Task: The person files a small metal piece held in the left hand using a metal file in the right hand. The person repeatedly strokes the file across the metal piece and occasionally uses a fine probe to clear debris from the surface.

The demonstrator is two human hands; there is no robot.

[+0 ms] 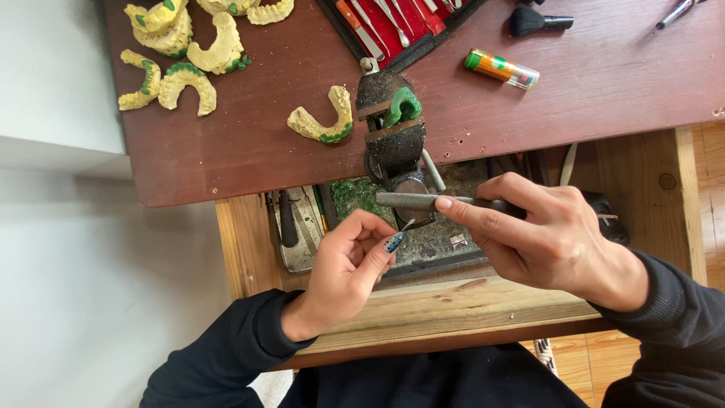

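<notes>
Metal file (423, 201): grey, rough-faced bar, held level over the open wooden drawer (423, 302). Long axis runs left–right; working end points left, handle end buried in the right hand (544, 242). Right hand closed round the handle, forefinger stretched along the top, seemingly to steady and press the stroke.

Small bent wire piece (408, 224): pinched between thumb and fingertips of the left hand (351, 261), touching or just under the file's face; its own direction is too small to tell. Held over the drawer, probably so filings fall in.

Bench pin block (393, 128): dark, dusty, at the table (604, 91) edge, green wax piece on it.

Yellow dental casts (189, 53) and one more cast (321, 121): set back on the table, apart from the hands.

Red instrument case (400, 23), small brush (540, 21), lighter (502, 69): far edge.
</notes>
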